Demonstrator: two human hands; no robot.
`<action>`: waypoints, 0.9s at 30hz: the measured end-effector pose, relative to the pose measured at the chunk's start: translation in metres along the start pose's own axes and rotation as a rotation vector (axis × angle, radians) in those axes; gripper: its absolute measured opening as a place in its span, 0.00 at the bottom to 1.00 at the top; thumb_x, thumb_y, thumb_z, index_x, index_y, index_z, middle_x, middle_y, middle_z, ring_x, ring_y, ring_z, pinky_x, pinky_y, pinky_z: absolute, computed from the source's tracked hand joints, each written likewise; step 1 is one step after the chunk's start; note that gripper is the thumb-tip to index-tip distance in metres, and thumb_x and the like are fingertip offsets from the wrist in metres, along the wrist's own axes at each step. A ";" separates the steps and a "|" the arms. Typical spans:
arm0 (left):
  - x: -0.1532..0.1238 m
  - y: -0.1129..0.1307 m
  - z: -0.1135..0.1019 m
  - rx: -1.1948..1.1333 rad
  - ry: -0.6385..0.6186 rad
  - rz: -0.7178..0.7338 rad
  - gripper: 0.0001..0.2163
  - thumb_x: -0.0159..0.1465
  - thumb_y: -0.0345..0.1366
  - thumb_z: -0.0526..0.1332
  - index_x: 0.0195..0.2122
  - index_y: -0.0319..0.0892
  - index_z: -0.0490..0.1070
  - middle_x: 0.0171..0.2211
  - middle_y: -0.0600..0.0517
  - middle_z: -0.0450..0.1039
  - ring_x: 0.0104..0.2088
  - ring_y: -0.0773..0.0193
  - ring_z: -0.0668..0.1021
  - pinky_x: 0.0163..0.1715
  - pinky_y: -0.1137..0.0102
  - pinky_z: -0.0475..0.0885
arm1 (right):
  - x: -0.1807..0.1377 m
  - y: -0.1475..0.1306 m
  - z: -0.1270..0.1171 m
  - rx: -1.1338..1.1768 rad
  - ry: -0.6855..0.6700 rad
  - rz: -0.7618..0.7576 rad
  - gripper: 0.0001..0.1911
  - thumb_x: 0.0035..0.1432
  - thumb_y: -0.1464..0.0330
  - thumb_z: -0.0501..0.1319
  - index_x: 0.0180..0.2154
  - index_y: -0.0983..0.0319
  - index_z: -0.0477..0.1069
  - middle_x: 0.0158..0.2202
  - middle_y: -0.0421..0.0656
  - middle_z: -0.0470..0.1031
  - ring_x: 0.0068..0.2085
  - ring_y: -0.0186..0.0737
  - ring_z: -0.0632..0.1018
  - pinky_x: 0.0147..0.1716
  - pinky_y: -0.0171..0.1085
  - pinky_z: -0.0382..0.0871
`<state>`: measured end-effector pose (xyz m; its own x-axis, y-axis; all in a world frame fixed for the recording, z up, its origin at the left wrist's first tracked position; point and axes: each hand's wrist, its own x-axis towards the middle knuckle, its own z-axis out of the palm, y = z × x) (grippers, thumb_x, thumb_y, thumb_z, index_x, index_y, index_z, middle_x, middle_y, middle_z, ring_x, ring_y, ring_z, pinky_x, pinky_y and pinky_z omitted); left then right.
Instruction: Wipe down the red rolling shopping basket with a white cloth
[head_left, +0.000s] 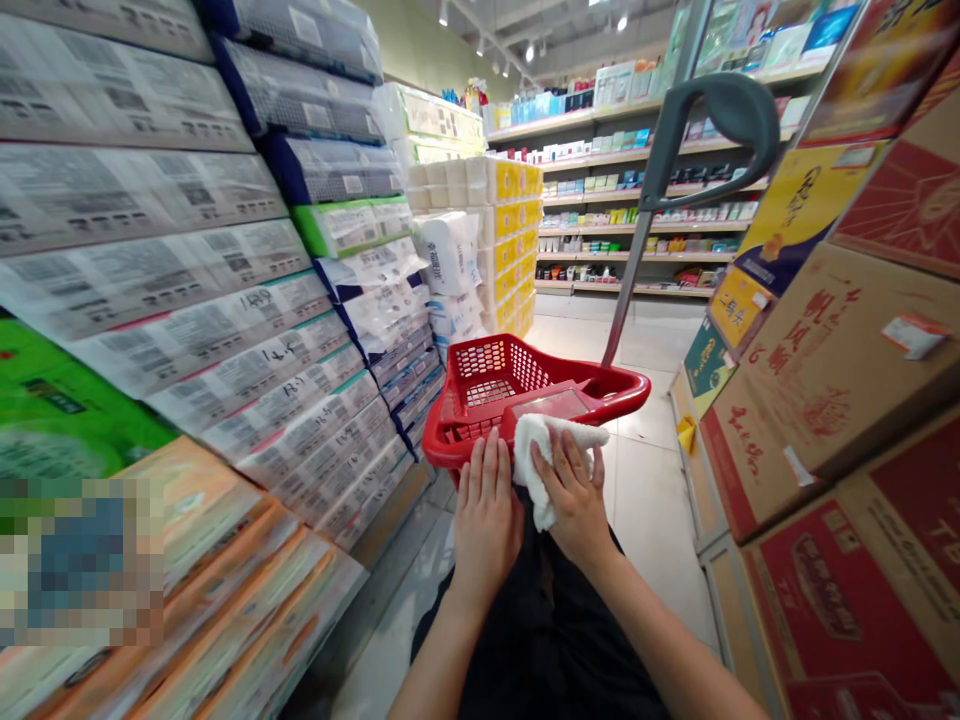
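A red plastic shopping basket (540, 372) with perforated walls stands in front of me, with a grey telescopic handle (660, 185) rising from its far right corner. My left hand (489, 505) lies on the basket's near rim, its fingers stretched out and the thumb mostly hidden. Beside it, my right hand (574, 490) has a white cloth (534, 465) under its fingers and presses it to the near right edge of the basket. Part of the cloth hangs down below the rim. Inside the basket, the latticed wall and floor are visible.
Tall stacks of wrapped paper packs (225, 300) rise close on the left. Cardboard cartons (832, 350) are piled on the right. Tissue-roll packs (514, 230) and stocked shelves (645, 190) stand behind the basket. Pale floor tiles (652, 500) run between the stacks.
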<state>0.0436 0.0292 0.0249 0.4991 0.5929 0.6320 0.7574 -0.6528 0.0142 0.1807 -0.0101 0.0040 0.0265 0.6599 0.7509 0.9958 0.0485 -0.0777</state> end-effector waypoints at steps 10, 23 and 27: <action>0.002 0.004 0.000 -0.036 0.012 -0.014 0.37 0.62 0.27 0.55 0.71 0.35 0.40 0.70 0.42 0.49 0.71 0.53 0.50 0.66 0.55 0.56 | -0.007 0.076 -0.005 0.079 0.042 0.273 0.41 0.62 0.74 0.49 0.71 0.56 0.33 0.72 0.51 0.44 0.72 0.51 0.45 0.65 0.63 0.41; 0.000 -0.002 0.000 0.016 0.012 0.023 0.32 0.65 0.29 0.53 0.70 0.36 0.44 0.70 0.43 0.50 0.71 0.52 0.51 0.66 0.55 0.58 | -0.001 -0.021 0.003 0.063 -0.009 0.031 0.38 0.64 0.69 0.55 0.71 0.57 0.40 0.70 0.50 0.51 0.72 0.50 0.48 0.67 0.58 0.37; 0.001 0.003 -0.001 -0.012 0.005 -0.020 0.35 0.64 0.29 0.54 0.71 0.35 0.41 0.70 0.41 0.49 0.71 0.53 0.51 0.66 0.56 0.56 | -0.005 0.021 -0.005 -0.002 -0.019 0.044 0.38 0.64 0.70 0.54 0.71 0.55 0.40 0.70 0.50 0.52 0.71 0.49 0.50 0.67 0.59 0.36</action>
<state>0.0457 0.0278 0.0258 0.4814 0.6037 0.6354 0.7621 -0.6464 0.0368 0.2017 -0.0160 0.0014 0.0687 0.6754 0.7343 0.9939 0.0174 -0.1089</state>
